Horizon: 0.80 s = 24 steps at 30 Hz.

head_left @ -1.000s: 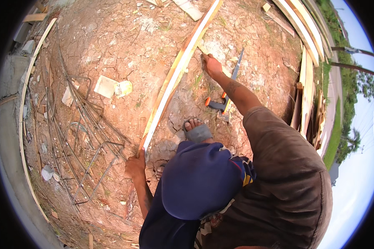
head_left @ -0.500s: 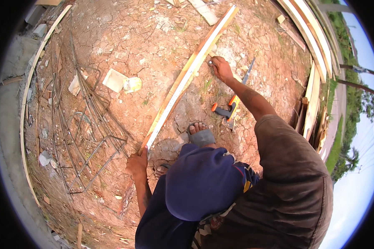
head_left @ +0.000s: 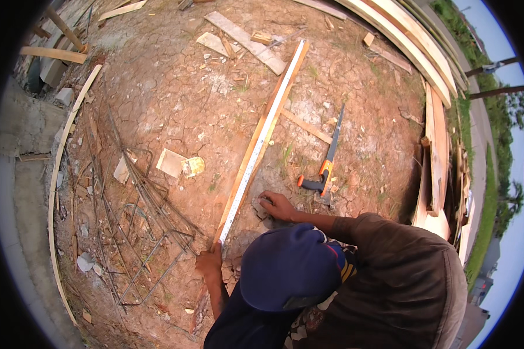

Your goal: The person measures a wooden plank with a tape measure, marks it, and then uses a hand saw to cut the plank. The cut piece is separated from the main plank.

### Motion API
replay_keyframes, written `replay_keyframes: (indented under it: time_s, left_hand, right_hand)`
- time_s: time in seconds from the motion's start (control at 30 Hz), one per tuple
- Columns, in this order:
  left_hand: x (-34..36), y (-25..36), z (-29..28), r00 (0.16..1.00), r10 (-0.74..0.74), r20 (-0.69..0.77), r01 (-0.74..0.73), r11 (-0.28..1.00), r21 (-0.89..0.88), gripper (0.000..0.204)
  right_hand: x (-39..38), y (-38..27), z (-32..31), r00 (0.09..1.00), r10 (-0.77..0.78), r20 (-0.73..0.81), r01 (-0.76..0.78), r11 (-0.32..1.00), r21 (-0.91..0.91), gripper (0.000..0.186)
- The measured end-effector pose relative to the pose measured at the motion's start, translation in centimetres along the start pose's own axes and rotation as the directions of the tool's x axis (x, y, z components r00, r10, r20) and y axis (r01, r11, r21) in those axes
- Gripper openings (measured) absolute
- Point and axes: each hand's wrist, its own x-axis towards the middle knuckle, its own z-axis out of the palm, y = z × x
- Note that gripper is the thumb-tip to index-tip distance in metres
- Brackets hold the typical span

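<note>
A long wooden board [head_left: 227, 206] lies diagonally on the dirt, with a white measuring strip [head_left: 252, 161] along it. My left hand [head_left: 209, 262] grips the board and strip at their near end. My right hand [head_left: 273, 205] is low, right of the board, its fingers curled around something small that I cannot make out. Beyond it lies a handsaw [head_left: 326, 171] with an orange and black handle, blade pointing away, beside a short wooden slat [head_left: 305, 125]. Dark blue cloth [head_left: 288, 262] and my brown-clothed body fill the lower middle and right.
Bent steel rods [head_left: 151, 256] and a thin bowed strip [head_left: 56, 192] lie left, beside a concrete edge [head_left: 26, 198]. Stacked boards [head_left: 434, 151] run along the right, with grass and a paved path beyond. Scrap planks [head_left: 247, 43] lie at the top.
My right hand has moved down along the board toward me, away from the slat and saw. My left hand stays at the near end, and the view has shifted.
</note>
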Motion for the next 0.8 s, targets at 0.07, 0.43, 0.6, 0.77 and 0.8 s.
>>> replay_keyframes:
  time_s: [0.07,0.43,0.6,0.77,0.8]
  left_hand:
    - [-0.1,-0.4,0.0,0.999,-0.013,-0.046,0.013,1.000,0.008,0.100]
    - [-1.5,-0.1,-2.4,0.997,-0.032,0.075,0.033,0.999,-0.021,0.100]
    - [-1.4,-0.2,-2.1,0.997,-0.048,0.061,0.047,0.999,0.007,0.101]
    - [-0.5,-0.7,-0.6,0.999,-0.051,0.008,0.050,0.998,0.048,0.100]
    - [-0.5,-0.6,-0.5,0.999,-0.053,0.004,0.052,0.997,0.049,0.100]
  right_hand:
    - [-0.9,-0.3,2.4,0.992,-0.011,0.123,0.006,0.999,0.044,0.029]
    - [-1.7,-0.5,3.9,0.976,0.021,0.215,-0.025,0.999,0.020,0.022]
    - [-1.0,-0.8,3.3,0.972,0.084,0.221,-0.089,0.996,0.010,0.022]
    - [-0.9,-1.7,3.3,0.969,0.057,0.241,-0.066,0.997,0.029,0.024]
    - [-0.9,-1.8,3.4,0.970,0.041,0.241,-0.049,0.998,0.025,0.024]
